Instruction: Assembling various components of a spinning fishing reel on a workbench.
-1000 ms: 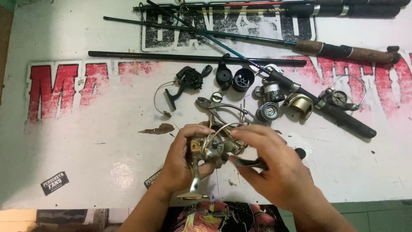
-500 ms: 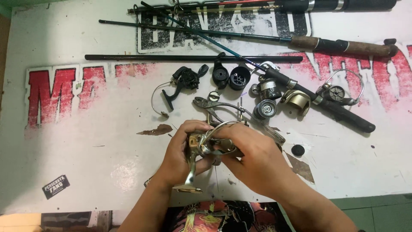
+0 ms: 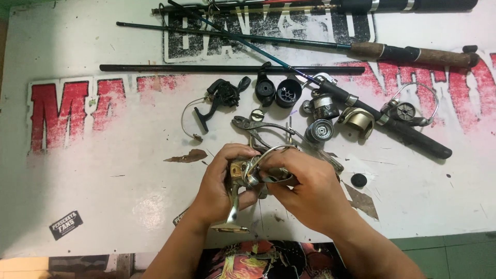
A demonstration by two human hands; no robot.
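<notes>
Gripping one reel (image 3: 253, 173), two hands (image 3: 258, 188).

**Two bare hands meeting close together at the lower centre**

Both forearms are rising from the bottom edge and angling inward toward each other. The left hand (image 3: 219, 188) is curling with its palm turned toward the right, fingers bent and wrapping around a small metal fishing reel (image 3: 248, 174), thumb lying along the top. The right hand (image 3: 307, 194) is showing its back to the camera, knuckles raised, its fingertips (image 3: 268, 173) pinching at the same reel from the other side. The fingertips of both hands are almost touching. Both wrists are bare and slightly bent.
</notes>
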